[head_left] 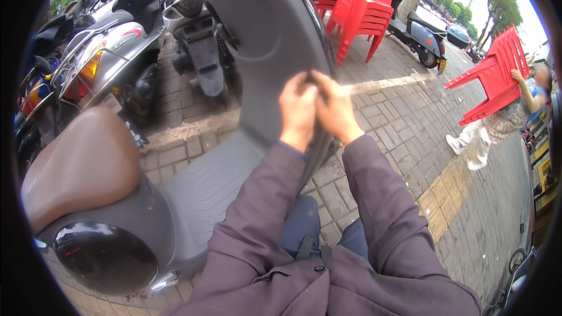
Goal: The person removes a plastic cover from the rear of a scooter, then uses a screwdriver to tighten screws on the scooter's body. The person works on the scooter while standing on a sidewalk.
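Observation:
My left hand [297, 112] and my right hand [338, 106] meet in front of me, fingers curled and fingertips close together. The fingers look closed, but whatever they may hold between them is hidden and slightly blurred. Behind and below them is the grey front shield [275, 35] of a scooter, near its right edge. Whether the hands touch the shield I cannot tell. From the shield, the ribbed grey footboard [205, 184] runs down to the left, toward the scooter's brown seat [88, 164].
Several parked scooters, one a silver scooter [114, 44], crowd the left. Stacked red plastic chairs [366, 9] stand ahead, near a blue-grey scooter [421, 32]. At right, a person [506, 120] carries more red chairs [494, 73] across the brick pavement [398, 117].

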